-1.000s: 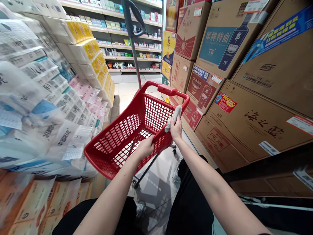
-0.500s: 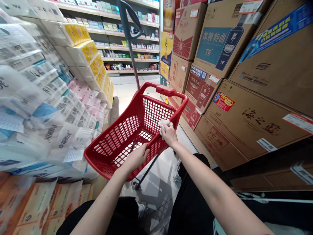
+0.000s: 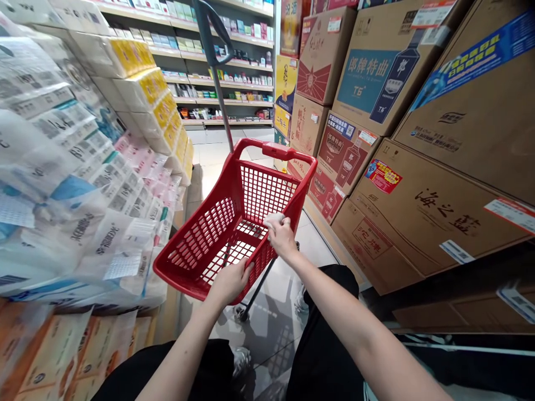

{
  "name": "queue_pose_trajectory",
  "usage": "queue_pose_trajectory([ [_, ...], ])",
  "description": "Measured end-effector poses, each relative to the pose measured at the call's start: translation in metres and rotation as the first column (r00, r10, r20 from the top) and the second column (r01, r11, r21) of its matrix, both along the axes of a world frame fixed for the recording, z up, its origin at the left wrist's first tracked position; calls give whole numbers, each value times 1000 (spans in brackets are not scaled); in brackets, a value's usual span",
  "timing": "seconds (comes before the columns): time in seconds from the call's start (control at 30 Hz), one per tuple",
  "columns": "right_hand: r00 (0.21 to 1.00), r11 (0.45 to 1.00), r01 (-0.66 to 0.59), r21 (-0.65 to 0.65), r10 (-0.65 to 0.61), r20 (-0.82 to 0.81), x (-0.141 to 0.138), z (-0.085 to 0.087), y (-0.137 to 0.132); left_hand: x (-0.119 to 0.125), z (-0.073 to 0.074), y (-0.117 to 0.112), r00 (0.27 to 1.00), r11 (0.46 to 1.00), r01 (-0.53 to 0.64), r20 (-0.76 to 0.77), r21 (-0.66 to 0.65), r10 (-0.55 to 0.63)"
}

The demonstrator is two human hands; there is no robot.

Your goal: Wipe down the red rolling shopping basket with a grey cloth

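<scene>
Currently steadying basket (image 3: 209,236) with left hand (image 3: 228,281), fingers curled over near rim; pressing cloth (image 3: 271,219) against basket's right rim with right hand (image 3: 282,239), fingers clenched round it. Wiping seemingly midway: cloth sitting low on right rim, far handle (image 3: 273,150) and left wall probably remaining.

Shop aisle: stocked shelves (image 3: 234,83), stacked cartons (image 3: 422,211).

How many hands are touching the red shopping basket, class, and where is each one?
2. The left hand grips the near rim of the red shopping basket; the right hand holds a white cloth against its right-side rim. No other hand shows.
</scene>
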State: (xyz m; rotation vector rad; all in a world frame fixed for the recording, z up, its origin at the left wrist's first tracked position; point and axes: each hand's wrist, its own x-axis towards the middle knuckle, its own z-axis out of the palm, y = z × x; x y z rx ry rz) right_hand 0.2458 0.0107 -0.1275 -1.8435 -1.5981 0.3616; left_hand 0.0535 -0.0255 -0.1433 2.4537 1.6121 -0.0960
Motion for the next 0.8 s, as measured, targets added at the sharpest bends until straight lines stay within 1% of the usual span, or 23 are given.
queue_pose_trajectory([
  [0.1, 995, 995, -64, 74, 70, -76, -16, -13, -23, 1, -1, -3, 1000, 1000, 11, 13, 8, -11],
  [0.17, 990, 995, -50, 92, 61, -127, -17, -17, -26, 1, -1, -5, 1000, 1000, 6, 17, 5, -6],
  [0.23, 985, 996, 37, 85, -22, -173, -9, -16, -15, 1, 0, -6, 1000, 1000, -5, 12, -10, 6],
  [0.3, 963, 980, 178, 90, -155, -223, 7, -13, 7, 1, 1, -7, 1000, 1000, -4, 8, -21, 5],
  [0.37, 918, 940, 321, 117, -279, -281, 27, -11, 32, 2, 1, -8, 1000, 1000, 6, 17, -28, -5],
  [0.4, 882, 910, 399, 109, -349, -316, 37, -11, 43, 2, 2, -8, 1000, 999, 11, 26, -33, -10],
  [0.43, 857, 900, 431, 67, -385, -342, 47, -12, 52, 2, 2, -8, 999, 999, 16, 37, -39, -14],
  [0.47, 848, 906, 423, 17, -390, -358, 54, -15, 57, 2, 1, -8, 999, 999, 21, 46, -43, -19],
  [0.5, 859, 924, 381, -16, -361, -363, 58, -19, 59, 1, 1, -7, 998, 999, 28, 52, -45, -25],
  [0.53, 881, 946, 323, -20, -308, -360, 59, -25, 57, 1, 0, -6, 998, 998, 36, 53, -42, -34],
  [0.57, 905, 965, 263, 4, -245, -349, 57, -31, 51, 1, 0, -5, 998, 998, 45, 50, -34, -43],
  [0.63, 934, 984, 170, 58, -142, -328, 43, -46, 32, 2, -2, -1, 998, 998, 55, 34, -22, -54],
  [0.7, 945, 996, 62, 57, -40, -325, 23, -59, 9, 4, -3, 4, 999, 999, 51, 16, -18, -51],
  [0.73, 945, 997, 28, 71, -4, -326, 13, -64, -2, 5, -3, 6, 999, 999, 47, 11, -17, -46],
  [0.8, 942, 995, 27, 98, 8, -337, -4, -68, -16, 9, -4, 10, 999, 999, 40, 5, -9, -40],
])
